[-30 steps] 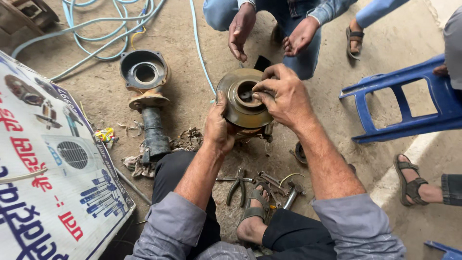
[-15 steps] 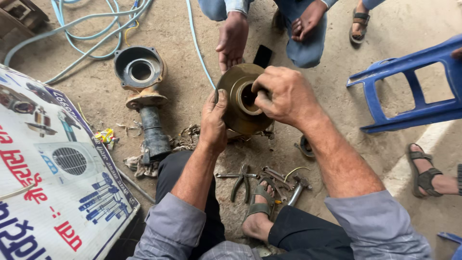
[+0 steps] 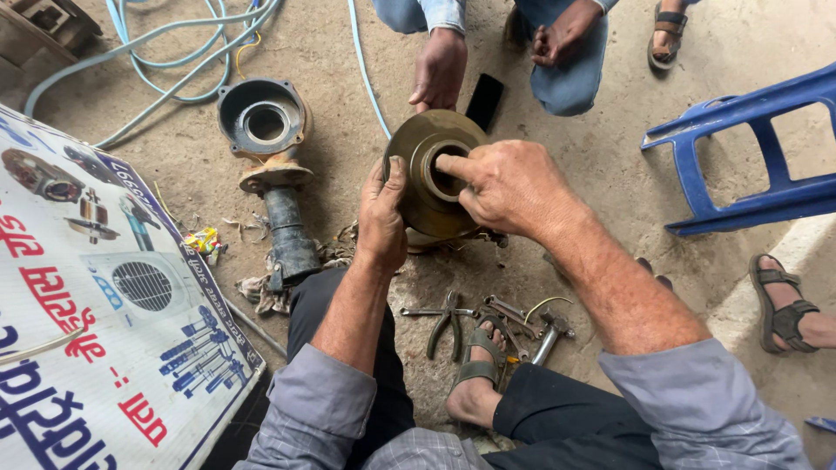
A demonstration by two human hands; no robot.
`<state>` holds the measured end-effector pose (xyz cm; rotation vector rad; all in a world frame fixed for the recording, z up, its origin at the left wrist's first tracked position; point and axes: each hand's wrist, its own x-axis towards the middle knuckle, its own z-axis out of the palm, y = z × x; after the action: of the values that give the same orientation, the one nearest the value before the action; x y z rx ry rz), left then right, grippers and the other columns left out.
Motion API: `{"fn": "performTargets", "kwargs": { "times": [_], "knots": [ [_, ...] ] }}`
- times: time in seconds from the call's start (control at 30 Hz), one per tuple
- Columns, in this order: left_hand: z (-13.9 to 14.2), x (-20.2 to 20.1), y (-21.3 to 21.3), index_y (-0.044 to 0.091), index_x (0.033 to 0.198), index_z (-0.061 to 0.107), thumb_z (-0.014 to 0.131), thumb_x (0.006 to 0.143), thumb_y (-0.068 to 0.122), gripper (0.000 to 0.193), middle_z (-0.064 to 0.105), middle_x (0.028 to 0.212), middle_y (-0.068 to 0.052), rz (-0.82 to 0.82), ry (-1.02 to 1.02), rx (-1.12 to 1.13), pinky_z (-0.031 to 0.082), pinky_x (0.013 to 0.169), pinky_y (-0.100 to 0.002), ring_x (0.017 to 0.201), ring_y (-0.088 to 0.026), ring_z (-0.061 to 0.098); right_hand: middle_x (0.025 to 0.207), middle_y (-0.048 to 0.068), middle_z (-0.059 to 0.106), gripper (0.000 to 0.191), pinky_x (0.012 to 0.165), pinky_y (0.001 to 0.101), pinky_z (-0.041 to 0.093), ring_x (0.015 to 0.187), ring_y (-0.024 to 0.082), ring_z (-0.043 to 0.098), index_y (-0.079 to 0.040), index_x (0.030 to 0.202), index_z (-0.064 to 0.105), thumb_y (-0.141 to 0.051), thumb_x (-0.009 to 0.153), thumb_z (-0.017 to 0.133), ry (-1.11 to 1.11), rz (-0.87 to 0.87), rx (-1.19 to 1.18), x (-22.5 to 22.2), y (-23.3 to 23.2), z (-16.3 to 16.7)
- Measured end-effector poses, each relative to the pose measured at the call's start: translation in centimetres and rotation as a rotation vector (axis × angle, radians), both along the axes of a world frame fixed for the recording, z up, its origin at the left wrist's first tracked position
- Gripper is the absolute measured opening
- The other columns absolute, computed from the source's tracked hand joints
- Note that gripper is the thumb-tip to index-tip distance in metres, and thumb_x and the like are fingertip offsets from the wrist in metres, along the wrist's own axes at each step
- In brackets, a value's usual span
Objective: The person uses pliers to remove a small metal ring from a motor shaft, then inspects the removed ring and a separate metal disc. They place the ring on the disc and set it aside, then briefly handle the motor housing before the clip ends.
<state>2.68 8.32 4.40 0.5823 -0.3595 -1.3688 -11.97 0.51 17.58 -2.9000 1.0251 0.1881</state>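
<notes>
Dusty concrete floor (image 3: pixel 610 174) lies under everything, and you sit low on it with your knees apart. Between your hands stands a round brass-coloured pump disc (image 3: pixel 418 187) with a raised ring and a dark hole in its middle; it rests on a part below it that is mostly hidden. Your left hand (image 3: pixel 383 218) closes its grip on the left rim of the disc, with the thumb on the upper face and the other fingers hidden beneath the edge. Your right hand (image 3: pixel 509 187) lies over the right side of the disc, and its fingertips (image 3: pixel 446 163) press at the edge of the middle hole; this grip is half closed on the raised ring.

Just below your right hand, near your sandalled foot (image 3: pixel 477 374), lie pliers (image 3: pixel 446 318) and some other small metal tools (image 3: pixel 522 318). To the left of your left hand lies a dirty grey pump housing (image 3: pixel 266 122) with a black pipe piece (image 3: pixel 289 239) under it. Further left is a printed white banner (image 3: pixel 96 331). Above the disc, another person crouches, with one hand (image 3: pixel 440 70) hanging close to the rim, and a black phone (image 3: pixel 484 102) lies beside it. Blue hoses (image 3: pixel 165 43) curl far up on the left, and a blue plastic chair (image 3: pixel 749 157) stands well to the right.
</notes>
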Motion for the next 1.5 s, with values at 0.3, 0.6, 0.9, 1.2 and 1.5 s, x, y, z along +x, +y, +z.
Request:
{"fn": "performTargets", "kwargs": {
  "times": [0.3, 0.6, 0.9, 1.2, 1.5],
  "knots": [
    [0.1, 0.7, -0.1, -0.002, 0.141, 0.051, 0.056, 0.107, 0.037, 0.052, 0.066, 0.128, -0.014, 0.011, 0.095, 0.026, 0.055, 0.102, -0.036, 0.115, -0.02, 0.065, 0.098, 0.007, 0.077, 0.037, 0.08, 0.0441, 0.059, 0.091, 0.028, 0.073, -0.025, 0.12, 0.074, -0.023, 0.084, 0.066, -0.05, 0.002, 0.09, -0.3, -0.6, 0.5],
    [0.0, 0.7, 0.2, -0.003, 0.141, 0.053, 0.056, 0.108, 0.036, 0.051, 0.066, 0.127, -0.013, -0.007, 0.004, 0.004, 0.054, 0.101, -0.035, 0.115, -0.019, 0.064, 0.093, 0.01, 0.075, 0.053, 0.071, 0.0482, 0.058, 0.085, 0.032, 0.073, -0.027, 0.136, 0.063, -0.02, 0.084, 0.066, 0.072, -0.039, 0.081, 1.4, 0.0, 0.7],
    [0.0, 0.6, 0.3, -0.003, 0.14, 0.054, 0.055, 0.109, 0.035, 0.049, 0.066, 0.129, -0.013, -0.007, 0.045, -0.007, 0.053, 0.104, -0.036, 0.116, -0.019, 0.064, 0.091, 0.011, 0.076, 0.052, 0.076, 0.048, 0.059, 0.086, 0.033, 0.073, -0.028, 0.132, 0.068, -0.018, 0.081, 0.066, 0.061, -0.052, 0.104, 0.8, -0.1, 0.7],
    [0.2, 0.9, -0.1, -0.002, 0.141, 0.052, 0.052, 0.109, 0.039, 0.052, 0.065, 0.127, -0.013, 0.016, 0.075, 0.037, 0.055, 0.101, -0.037, 0.115, -0.02, 0.064, 0.1, 0.012, 0.076, 0.052, 0.081, 0.0471, 0.058, 0.093, 0.033, 0.072, -0.03, 0.132, 0.068, -0.023, 0.081, 0.068, 0.059, -0.064, 0.144, -0.7, -0.1, 0.4],
    [0.0, 0.6, -0.2, 0.0, 0.142, 0.048, 0.049, 0.108, 0.041, 0.053, 0.064, 0.126, -0.014, -0.017, 0.1, 0.106, 0.057, 0.099, -0.039, 0.114, -0.021, 0.066, 0.106, 0.008, 0.076, 0.06, 0.083, 0.0466, 0.058, 0.095, 0.031, 0.072, -0.034, 0.138, 0.063, -0.021, 0.08, 0.068, 0.056, -0.081, 0.157, -0.8, -0.3, -0.3]
  ]
}}
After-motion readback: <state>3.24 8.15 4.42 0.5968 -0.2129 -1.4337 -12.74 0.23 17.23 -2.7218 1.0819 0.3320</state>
